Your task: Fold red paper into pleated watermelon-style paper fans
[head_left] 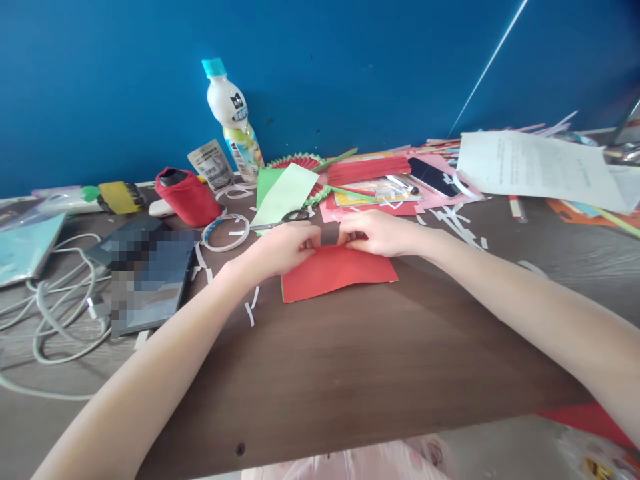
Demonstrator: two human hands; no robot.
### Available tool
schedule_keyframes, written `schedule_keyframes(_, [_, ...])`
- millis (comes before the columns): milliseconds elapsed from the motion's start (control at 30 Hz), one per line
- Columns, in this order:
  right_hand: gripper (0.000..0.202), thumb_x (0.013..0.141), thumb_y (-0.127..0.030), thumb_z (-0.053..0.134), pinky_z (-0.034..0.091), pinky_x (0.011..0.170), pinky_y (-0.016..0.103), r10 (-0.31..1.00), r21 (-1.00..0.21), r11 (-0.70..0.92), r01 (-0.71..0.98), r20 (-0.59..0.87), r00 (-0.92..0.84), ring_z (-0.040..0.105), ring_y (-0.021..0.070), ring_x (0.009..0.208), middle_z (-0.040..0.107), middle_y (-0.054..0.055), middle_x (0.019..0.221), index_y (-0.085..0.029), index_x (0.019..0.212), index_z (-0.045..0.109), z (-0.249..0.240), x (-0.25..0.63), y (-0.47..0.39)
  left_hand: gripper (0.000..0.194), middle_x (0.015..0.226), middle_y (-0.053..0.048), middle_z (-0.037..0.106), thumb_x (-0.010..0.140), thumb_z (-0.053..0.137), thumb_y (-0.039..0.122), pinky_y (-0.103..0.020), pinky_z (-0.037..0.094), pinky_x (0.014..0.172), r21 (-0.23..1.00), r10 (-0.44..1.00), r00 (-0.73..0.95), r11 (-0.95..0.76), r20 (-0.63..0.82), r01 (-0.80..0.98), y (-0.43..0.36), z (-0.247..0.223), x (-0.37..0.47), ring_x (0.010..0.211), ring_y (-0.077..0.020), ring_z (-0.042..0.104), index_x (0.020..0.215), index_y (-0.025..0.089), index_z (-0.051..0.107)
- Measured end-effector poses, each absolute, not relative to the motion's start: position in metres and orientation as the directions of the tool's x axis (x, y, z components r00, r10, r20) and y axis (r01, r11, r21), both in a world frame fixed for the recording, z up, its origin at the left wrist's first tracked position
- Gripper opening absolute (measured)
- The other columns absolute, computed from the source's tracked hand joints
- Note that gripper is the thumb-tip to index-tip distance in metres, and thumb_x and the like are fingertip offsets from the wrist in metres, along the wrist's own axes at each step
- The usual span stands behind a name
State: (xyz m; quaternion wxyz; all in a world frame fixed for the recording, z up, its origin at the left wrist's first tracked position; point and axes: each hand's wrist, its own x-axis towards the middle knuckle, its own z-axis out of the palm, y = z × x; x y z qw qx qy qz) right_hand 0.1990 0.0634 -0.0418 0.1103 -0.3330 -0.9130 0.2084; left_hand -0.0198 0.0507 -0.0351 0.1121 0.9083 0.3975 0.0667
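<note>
The brown worktop (320, 373) carries the red paper (335, 275) between the forearms (165, 363), presumably so that its firm surface steadies the sheet. The left hand (287, 245) and right hand (377, 233) sit near each other at its far edge — each grip pinching the paper with curled fingers (356, 220), wrists angled inward.

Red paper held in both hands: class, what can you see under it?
A thin green edge shows at the left side of the red paper, with brown tabletop around it; anything further beneath is covered.
</note>
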Motion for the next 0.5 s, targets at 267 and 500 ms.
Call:
schedule_keyframes(267, [0.028, 0.07, -0.003, 0.045, 0.04, 0.064, 0.025, 0.653, -0.464, 0.669, 0.581, -0.007, -0.758, 0.052, 0.0136, 0.075, 0.06, 0.004, 0.088, -0.017, 0.087, 0.063, -0.034, 0.202, 0.062, 0.026, 0.083, 0.001, 0.064, 0.068, 0.043, 0.012, -0.02, 0.042, 0.065, 0.372, 0.773, 0.632, -0.573, -0.052, 0.731, 0.052, -0.029, -0.024, 0.073, -0.0114, 0.056, 0.085, 0.018, 0.062])
schedule_keyframes(500, [0.039, 0.066, 0.002, 0.042, 0.04, 0.063, 0.025, 0.659, -0.39, 0.663, 0.639, -0.103, -0.745, 0.052, 0.0144, 0.077, 0.058, 0.005, 0.092, -0.018, 0.094, 0.061, -0.027, 0.206, 0.063, 0.033, 0.084, 0.0, 0.062, 0.066, 0.04, 0.008, -0.021, 0.042, 0.065, 0.295, 0.759, 0.646, -0.599, -0.087, 0.744, 0.051, -0.025, -0.023, 0.075, -0.0121, 0.055, 0.089, 0.019, 0.061])
